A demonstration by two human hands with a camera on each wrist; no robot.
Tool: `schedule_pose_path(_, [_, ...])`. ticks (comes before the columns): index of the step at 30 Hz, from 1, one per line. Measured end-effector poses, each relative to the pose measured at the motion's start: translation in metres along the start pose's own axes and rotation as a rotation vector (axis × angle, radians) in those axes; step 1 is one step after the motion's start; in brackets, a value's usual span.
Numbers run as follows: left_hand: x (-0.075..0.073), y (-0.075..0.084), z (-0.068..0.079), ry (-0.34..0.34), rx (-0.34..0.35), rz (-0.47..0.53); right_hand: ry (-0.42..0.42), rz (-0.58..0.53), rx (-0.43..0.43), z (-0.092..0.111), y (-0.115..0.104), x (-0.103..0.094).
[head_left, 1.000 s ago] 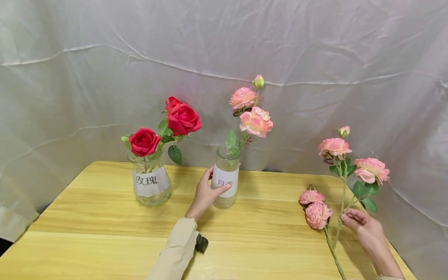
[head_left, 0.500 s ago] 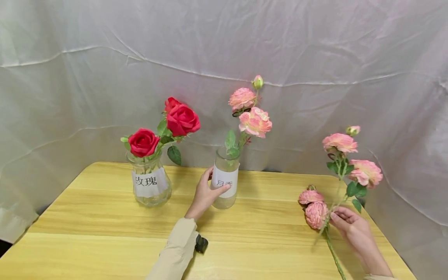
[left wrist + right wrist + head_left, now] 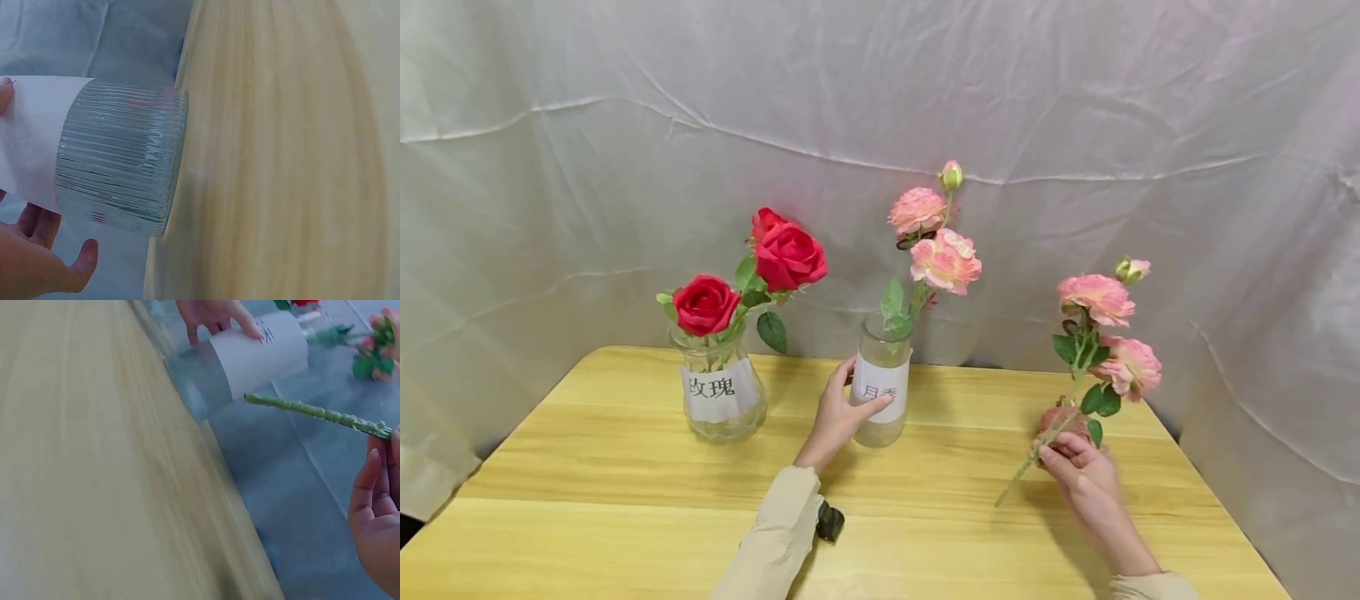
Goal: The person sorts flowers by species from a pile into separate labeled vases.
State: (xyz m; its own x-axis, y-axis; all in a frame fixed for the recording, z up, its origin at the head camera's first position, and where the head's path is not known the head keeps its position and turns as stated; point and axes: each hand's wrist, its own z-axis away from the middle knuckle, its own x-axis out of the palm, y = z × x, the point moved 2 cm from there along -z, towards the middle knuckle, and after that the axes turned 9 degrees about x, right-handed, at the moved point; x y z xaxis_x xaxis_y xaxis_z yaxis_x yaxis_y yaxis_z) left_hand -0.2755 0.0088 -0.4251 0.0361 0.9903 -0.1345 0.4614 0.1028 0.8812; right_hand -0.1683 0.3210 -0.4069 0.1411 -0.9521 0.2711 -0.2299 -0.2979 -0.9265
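Observation:
My left hand (image 3: 838, 418) grips a straight glass vase (image 3: 882, 432), fingers behind it and thumb across its white label. In the left wrist view the ribbed lower part of this glass vase (image 3: 122, 156) shows. One pink flower stem with two blooms and a bud (image 3: 942, 260) stands in it. At the right, my right hand (image 3: 1088, 487) pinches a similar pink flower (image 3: 1096, 300) by its stem, held tilted with the blooms up. Its bare green stem end (image 3: 312, 411) points toward the vase in the right wrist view. Another pink flower (image 3: 1060, 421) lies behind that hand, mostly hidden.
A wider glass vase (image 3: 730, 421) with a white label holds red roses (image 3: 790, 257) at the left. A small black object (image 3: 830, 522) is at the left sleeve. The wooden table (image 3: 625, 500) ends at a grey cloth backdrop (image 3: 820, 100).
My right hand has carried the pink flower leftward, its stem swinging from near upright to slanted, over the flower lying on the table. The left hand stays on the vase.

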Motion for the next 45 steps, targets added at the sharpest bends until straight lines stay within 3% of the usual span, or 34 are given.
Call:
schedule_pose_path(6, [0.0, -0.001, 0.001, 0.002, 0.002, 0.003, 0.022, 0.023, -0.007, -0.014, 0.001, 0.02])
schedule_pose_path(11, [0.0, 0.001, 0.0, -0.005, -0.001, -0.006, 0.094, -0.011, -0.033, -0.024, -0.003, 0.03])
schedule_pose_path(27, [0.001, -0.003, 0.003, -0.007, 0.0, -0.008, 0.305, -0.214, -0.032, -0.072, -0.013, 0.08])
schedule_pose_path(35, [0.001, 0.001, 0.0, 0.0, 0.002, -0.008, 0.274, -0.204, -0.157, -0.099, -0.037, 0.112])
schedule_pose_path(42, [-0.003, 0.043, 0.008, 0.003, 0.0, 0.018, 0.253, -0.167, -0.22, -0.118, -0.051, 0.142])
schedule_pose_path(45, [-0.004, 0.043, 0.008, 0.002, -0.001, 0.017, 0.273, -0.129, -0.238, -0.123, -0.053, 0.15])
